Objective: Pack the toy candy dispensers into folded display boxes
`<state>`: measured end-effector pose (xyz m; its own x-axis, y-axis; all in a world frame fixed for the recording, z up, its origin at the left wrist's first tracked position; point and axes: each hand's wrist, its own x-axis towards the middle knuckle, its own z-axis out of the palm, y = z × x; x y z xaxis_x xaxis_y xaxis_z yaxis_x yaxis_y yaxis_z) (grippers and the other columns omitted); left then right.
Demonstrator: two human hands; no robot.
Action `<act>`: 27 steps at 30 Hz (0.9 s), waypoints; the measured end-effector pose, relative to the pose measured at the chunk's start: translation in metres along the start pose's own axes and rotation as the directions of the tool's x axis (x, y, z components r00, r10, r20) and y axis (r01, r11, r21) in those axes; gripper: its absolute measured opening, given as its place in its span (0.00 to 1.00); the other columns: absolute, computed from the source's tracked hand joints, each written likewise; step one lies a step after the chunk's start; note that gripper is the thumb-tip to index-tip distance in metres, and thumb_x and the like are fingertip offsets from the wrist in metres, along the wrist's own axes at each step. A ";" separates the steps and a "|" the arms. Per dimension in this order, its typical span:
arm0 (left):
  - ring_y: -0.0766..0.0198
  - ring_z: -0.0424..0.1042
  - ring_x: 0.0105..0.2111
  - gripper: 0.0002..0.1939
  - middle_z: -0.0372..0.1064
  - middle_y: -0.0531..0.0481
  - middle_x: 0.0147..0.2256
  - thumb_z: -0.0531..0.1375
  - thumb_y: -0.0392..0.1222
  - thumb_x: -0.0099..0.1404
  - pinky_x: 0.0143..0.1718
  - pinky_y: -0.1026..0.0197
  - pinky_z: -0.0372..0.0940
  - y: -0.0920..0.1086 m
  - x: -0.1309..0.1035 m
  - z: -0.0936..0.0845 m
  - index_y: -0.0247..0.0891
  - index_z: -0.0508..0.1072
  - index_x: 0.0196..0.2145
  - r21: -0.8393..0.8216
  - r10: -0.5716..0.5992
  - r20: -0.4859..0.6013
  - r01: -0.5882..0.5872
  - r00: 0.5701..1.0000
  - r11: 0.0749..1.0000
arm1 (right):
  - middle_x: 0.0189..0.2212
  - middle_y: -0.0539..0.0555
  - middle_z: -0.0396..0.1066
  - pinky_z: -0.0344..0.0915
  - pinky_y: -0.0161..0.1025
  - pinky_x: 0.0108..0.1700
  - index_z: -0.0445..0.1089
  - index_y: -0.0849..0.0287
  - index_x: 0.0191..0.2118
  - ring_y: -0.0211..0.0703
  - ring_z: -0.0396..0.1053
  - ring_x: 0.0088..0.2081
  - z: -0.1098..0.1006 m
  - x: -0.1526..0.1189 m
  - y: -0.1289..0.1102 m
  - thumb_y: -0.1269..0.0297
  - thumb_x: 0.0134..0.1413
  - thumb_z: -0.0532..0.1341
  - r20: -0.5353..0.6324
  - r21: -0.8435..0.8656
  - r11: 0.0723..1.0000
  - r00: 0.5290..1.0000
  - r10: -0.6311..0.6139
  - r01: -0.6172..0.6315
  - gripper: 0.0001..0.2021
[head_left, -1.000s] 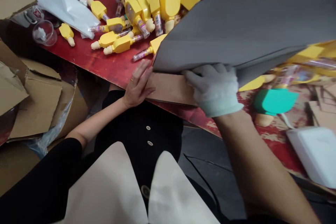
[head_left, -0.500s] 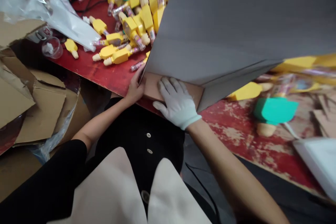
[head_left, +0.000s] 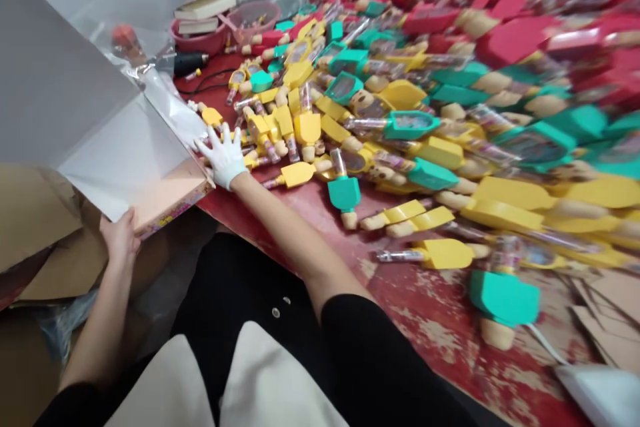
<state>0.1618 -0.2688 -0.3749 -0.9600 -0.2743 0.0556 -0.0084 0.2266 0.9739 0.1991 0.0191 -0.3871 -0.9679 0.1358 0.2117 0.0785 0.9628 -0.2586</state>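
Note:
A large cardboard box (head_left: 167, 197) with a tan panel, a printed edge and tall grey-white walls is tilted at the left, over the table's edge. My bare left hand (head_left: 120, 233) grips its near corner, fingers closed on the panel. White-gloved, my right hand (head_left: 224, 157) has its fingers spread beside the box's far right corner; whether it touches the box I cannot tell. Past its fingertips lie small yellow toys with clear tubes, such as a yellow toy (head_left: 297, 175) and a green toy (head_left: 344, 193).
Red, green and yellow toys are heaped over the red table (head_left: 425, 320). A pink basket (head_left: 255, 17) and a black tool (head_left: 190, 63) with a cord stand at the back. Torn cardboard (head_left: 40, 213) fills the left side, and a white object (head_left: 603, 390) sits at the lower right.
The box has swung from in front of me to the left, uncovering the toy heap. My right hand has come off its panel and spread its fingers. My left hand still holds the box.

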 end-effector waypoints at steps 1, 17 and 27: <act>0.64 0.76 0.34 0.25 0.74 0.47 0.41 0.65 0.32 0.48 0.37 0.57 0.77 -0.001 -0.005 -0.001 0.35 0.67 0.45 -0.027 -0.059 -0.025 0.059 0.998 0.998 | 0.72 0.68 0.44 0.34 0.79 0.62 0.61 0.61 0.67 0.77 0.40 0.68 0.007 0.010 -0.002 0.50 0.67 0.53 0.051 -0.018 1.000 0.999 0.000 0.001 0.29; 0.59 0.78 0.37 0.23 0.77 0.44 0.39 0.67 0.33 0.45 0.49 0.54 0.75 -0.011 -0.045 0.114 0.32 0.75 0.42 0.049 -0.055 0.332 0.041 0.942 0.998 | 0.70 0.60 0.54 0.57 0.54 0.49 0.67 0.57 0.58 0.70 0.48 0.66 -0.021 -0.156 0.117 0.48 0.68 0.51 0.095 -0.293 0.939 0.983 -0.159 0.181 0.23; 0.57 0.77 0.34 0.20 0.74 0.47 0.32 0.67 0.31 0.42 0.41 0.53 0.76 -0.001 -0.023 0.131 0.33 0.73 0.36 0.102 -0.080 0.324 0.049 0.943 0.994 | 0.68 0.53 0.62 0.57 0.47 0.47 0.72 0.54 0.53 0.55 0.63 0.55 -0.038 -0.233 0.191 0.55 0.68 0.55 -0.030 -0.401 0.869 0.944 -0.328 0.290 0.16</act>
<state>0.1473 -0.1404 -0.4061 -0.9950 0.0264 -0.0965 -0.0838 0.3071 0.9480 0.4489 0.1800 -0.4498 -0.9323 -0.1809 0.3131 -0.1162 0.9698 0.2144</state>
